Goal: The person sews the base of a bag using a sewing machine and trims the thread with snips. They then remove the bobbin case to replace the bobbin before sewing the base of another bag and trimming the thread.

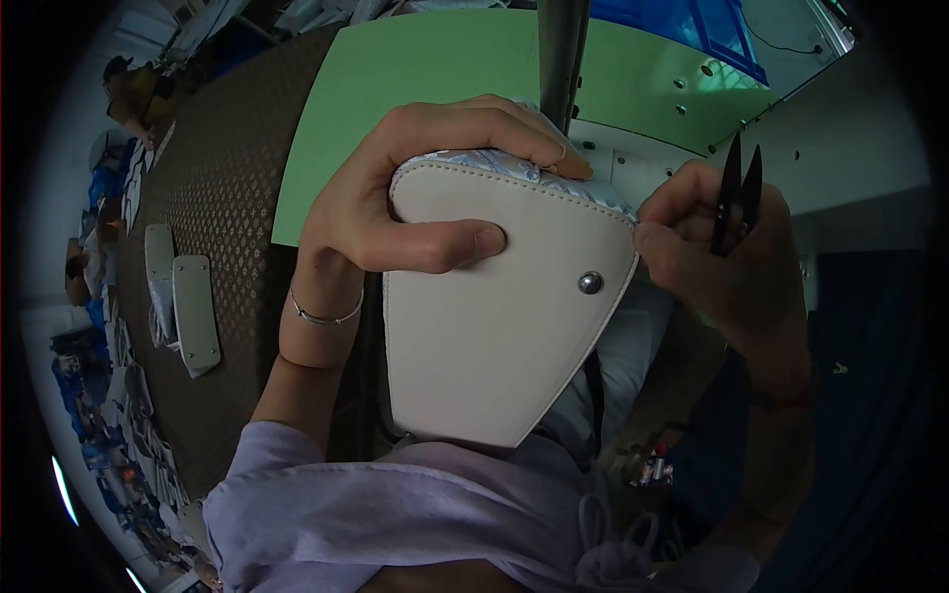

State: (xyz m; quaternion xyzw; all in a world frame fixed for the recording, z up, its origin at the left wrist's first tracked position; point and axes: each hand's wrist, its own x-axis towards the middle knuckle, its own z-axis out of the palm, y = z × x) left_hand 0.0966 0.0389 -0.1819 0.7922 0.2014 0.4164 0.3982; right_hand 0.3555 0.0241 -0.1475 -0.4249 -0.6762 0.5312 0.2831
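A cream handbag point(474, 316) with a stitched edge and one round metal stud point(590, 283) is held up in front of my body. Clear crinkled film or patterned lining shows along its top. My left hand point(425, 198) is closed on the bag, thumb flat on the front panel and fingers over the top edge. At the upper right corner my right hand point(727, 247) pinches the seam with thumb and forefinger; whether a thread is between them is too small to tell. Black thread snips point(732, 193) sit in that same hand, blades pointing up.
Cream strap-like pieces with metal studs point(197, 311) lie on the brown patterned table point(237, 198) at left. Behind the bag are a green board point(425, 69) and a dark metal post point(560, 59). Another person point(143, 94) is at the far left, near piled materials.
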